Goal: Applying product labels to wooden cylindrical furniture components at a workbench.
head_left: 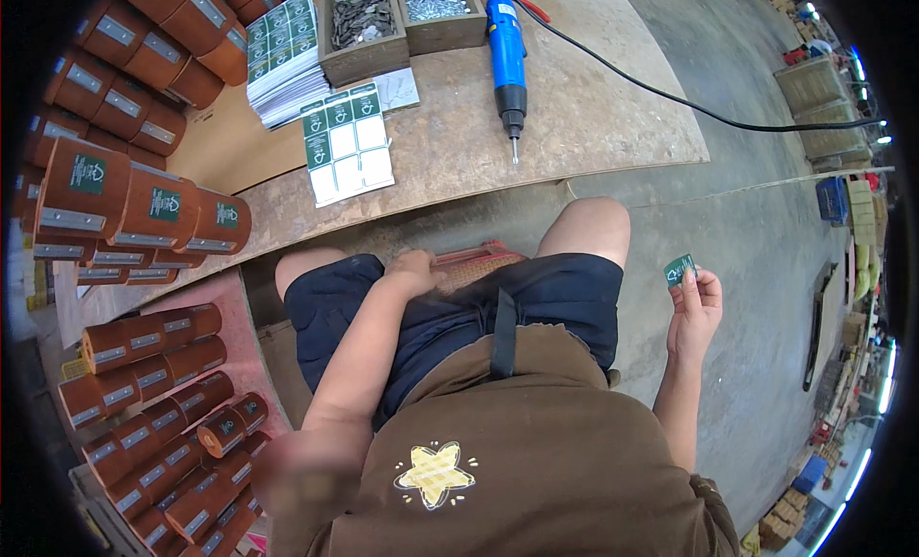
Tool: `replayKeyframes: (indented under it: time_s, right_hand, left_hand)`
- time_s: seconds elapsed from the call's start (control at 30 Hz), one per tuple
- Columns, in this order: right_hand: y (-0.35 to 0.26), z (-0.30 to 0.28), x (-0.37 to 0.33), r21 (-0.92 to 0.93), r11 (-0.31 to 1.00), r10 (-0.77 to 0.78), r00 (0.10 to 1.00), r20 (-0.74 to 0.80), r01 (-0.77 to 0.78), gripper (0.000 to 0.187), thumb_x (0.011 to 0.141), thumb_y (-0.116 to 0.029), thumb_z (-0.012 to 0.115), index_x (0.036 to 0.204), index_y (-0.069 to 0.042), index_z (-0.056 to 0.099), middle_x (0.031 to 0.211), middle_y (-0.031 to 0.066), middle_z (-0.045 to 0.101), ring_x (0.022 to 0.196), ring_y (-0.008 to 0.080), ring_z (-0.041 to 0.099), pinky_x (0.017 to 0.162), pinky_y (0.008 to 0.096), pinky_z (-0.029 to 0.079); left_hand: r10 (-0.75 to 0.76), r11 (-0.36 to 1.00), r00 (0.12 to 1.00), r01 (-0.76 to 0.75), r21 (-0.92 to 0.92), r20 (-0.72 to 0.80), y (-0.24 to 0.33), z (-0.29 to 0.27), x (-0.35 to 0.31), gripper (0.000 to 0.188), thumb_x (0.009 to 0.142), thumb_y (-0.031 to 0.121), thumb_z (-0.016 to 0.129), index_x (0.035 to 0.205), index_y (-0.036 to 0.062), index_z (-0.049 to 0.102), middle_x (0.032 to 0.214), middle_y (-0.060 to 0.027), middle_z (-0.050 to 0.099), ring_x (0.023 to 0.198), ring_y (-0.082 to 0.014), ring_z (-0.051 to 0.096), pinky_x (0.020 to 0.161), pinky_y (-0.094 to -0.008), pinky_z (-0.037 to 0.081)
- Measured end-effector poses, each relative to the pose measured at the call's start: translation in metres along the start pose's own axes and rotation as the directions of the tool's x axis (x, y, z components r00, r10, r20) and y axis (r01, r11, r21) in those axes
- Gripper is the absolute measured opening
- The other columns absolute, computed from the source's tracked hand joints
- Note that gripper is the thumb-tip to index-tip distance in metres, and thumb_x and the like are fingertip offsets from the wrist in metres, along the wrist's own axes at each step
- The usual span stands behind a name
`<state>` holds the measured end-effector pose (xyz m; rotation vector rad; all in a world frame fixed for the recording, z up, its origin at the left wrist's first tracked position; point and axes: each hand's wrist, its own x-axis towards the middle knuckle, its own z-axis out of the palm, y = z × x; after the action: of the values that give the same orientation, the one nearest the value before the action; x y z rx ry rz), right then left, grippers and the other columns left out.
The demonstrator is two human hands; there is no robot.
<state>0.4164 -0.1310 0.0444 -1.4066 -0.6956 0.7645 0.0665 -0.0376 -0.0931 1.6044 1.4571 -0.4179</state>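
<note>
My right hand (696, 311) is raised out to the right, away from the bench. A small green label with white print (680, 269) is pinched between its thumb and fingers. My left hand (412, 269) rests low at my lap, its fingers loosely bent and partly hidden, beside a woven reddish-tan seat (476, 268). I see nothing held in it. On the bench, near its front edge, lies a label sheet (347, 145); some green labels remain along its top and left, and the rest is bare white backing.
A blue electric screwdriver (507, 59) lies on the wooden bench (593, 107), its black cable (708, 115) running right. Wooden boxes of metal pieces (364, 21) stand beside a label stack (285, 64). Brown cylinders with metal strips (144, 198) are piled left, some bearing green labels.
</note>
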Motion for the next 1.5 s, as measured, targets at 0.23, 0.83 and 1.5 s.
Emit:
replayKeyframes:
  time_s: [0.23, 0.83, 1.5]
  right_hand:
    - [-0.015, 0.065, 0.023, 0.086, 0.991, -0.122, 0.972, 0.200, 0.107, 0.008, 0.083, -0.007, 0.057, 0.088, -0.004, 0.052, 0.092, 0.0046, 0.055, 0.076, 0.0090, 0.052, 0.069, 0.0221, 0.043]
    - [-0.014, 0.176, 0.032, 0.103, 0.988, -0.151, 0.810, 0.566, 0.113, 0.006, 0.087, -0.009, 0.053, 0.088, -0.005, 0.048, 0.095, 0.0044, 0.052, 0.082, 0.0096, 0.052, 0.071, 0.0225, 0.044]
    - [-0.006, 0.160, -0.006, 0.040, 0.996, -0.088, 0.873, 0.479, 0.079, 0.009, 0.084, -0.008, 0.057, 0.083, -0.007, 0.048, 0.084, 0.0012, 0.052, 0.071, 0.0056, 0.048, 0.060, 0.0173, 0.040]
  left_hand:
    - [0.176, 0.941, 0.579, -0.336, -0.036, -0.796, -0.053, -0.018, -0.078, 0.022, 0.071, 0.016, 0.064, 0.088, 0.0020, 0.061, 0.103, -0.0145, 0.058, 0.101, -0.0305, 0.051, 0.088, -0.0367, 0.040]
    - [-0.730, 0.683, -0.413, -0.485, -0.546, -0.545, -0.244, 0.015, -0.265, 0.032, 0.077, 0.003, 0.060, 0.107, 0.0020, 0.051, 0.099, -0.0068, 0.056, 0.081, -0.0127, 0.055, 0.072, -0.0253, 0.046]
    - [-0.696, 0.027, -0.612, -0.546, -0.838, 0.376, -0.303, -0.201, -0.285, 0.096, 0.049, 0.043, 0.081, 0.120, 0.0074, 0.026, 0.118, -0.0153, 0.033, 0.109, -0.0324, 0.037, 0.086, -0.0464, 0.035]
